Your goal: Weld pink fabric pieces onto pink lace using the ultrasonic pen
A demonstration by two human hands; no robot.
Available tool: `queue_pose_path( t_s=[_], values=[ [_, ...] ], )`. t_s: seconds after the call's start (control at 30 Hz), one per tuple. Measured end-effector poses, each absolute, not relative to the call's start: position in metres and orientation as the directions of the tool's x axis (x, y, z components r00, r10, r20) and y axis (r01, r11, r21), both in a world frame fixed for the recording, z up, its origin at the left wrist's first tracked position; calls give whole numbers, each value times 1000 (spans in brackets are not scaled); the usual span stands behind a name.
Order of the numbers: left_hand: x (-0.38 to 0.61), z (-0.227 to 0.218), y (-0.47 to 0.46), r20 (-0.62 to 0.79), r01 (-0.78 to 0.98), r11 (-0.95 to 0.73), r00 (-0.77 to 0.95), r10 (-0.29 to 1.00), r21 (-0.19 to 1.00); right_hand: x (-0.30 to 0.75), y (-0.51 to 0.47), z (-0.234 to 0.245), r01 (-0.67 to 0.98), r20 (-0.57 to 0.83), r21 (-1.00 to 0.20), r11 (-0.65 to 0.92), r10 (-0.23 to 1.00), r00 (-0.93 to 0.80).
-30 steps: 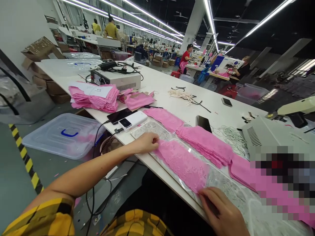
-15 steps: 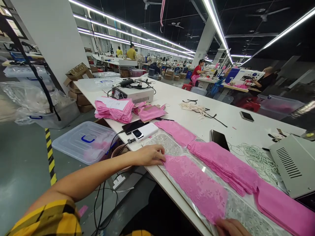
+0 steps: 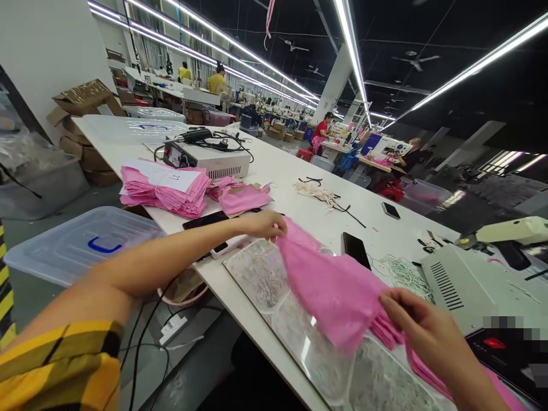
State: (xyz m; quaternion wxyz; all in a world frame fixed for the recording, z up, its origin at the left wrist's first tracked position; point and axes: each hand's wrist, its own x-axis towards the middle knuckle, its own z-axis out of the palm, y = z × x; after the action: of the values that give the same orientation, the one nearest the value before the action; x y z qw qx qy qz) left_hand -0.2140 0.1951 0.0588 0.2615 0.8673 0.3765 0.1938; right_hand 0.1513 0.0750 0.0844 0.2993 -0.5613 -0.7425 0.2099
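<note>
A pink fabric piece (image 3: pixel 329 291) hangs stretched between my two hands, lifted above the board. My left hand (image 3: pixel 269 224) pinches its far left corner. At the opposite end my right hand (image 3: pixel 428 325) grips the edge between thumb and fingers. Beneath the cloth lies a clear-topped board (image 3: pixel 261 277) with rounded, speckled grey sections along the table's near edge. Behind the raised cloth, more pink pieces (image 3: pixel 387 332) lie stacked, partly hidden by it and by my right hand.
A tied pink bundle (image 3: pixel 171 188) with paper on top sits beside a grey control box (image 3: pixel 222 162). A black phone (image 3: pixel 355 248), pale green cord (image 3: pixel 402 274) and a grey-green machine (image 3: pixel 462 285) stand to the right. A plastic lid (image 3: pixel 85 240) lies below left.
The pink piece lay flat on the board; now both hands have raised it and carried it away from me. The view has swung right.
</note>
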Motion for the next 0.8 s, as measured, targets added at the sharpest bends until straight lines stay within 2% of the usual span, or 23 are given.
queue_pose_path(
  t_s=[0.03, 0.1, 0.17, 0.27, 0.4, 0.5, 0.63, 0.8],
  values=[
    [-215, 65, 216, 152, 572, -562, 607, 780, 597, 144, 94, 92, 722, 224, -629, 289, 956, -188],
    [-218, 77, 252, 206, 608, -541, 534, 820, 581, 130, 133, 103, 731, 404, -581, 359, 906, -124],
    [-226, 85, 278, 282, 631, -542, 471, 836, 554, 117, 167, 106, 741, 506, -540, 399, 858, -93],
    [-244, 82, 292, 331, 660, -561, 453, 828, 500, 97, 196, 92, 741, 598, -456, 493, 786, -154],
    [-271, 50, 287, 256, 687, -592, 535, 805, 422, 68, 188, 47, 666, 544, -332, 668, 712, -443],
    [-285, 28, 283, 200, 700, -604, 575, 793, 380, 57, 173, 18, 612, 494, -273, 743, 654, -573],
    [-293, 21, 282, 149, 699, -623, 615, 774, 352, 57, 167, 6, 589, 444, -252, 768, 633, -634],
    [-289, 24, 278, 143, 717, -614, 605, 783, 330, 58, 169, 11, 622, 395, -283, 730, 680, -618]
  ],
)
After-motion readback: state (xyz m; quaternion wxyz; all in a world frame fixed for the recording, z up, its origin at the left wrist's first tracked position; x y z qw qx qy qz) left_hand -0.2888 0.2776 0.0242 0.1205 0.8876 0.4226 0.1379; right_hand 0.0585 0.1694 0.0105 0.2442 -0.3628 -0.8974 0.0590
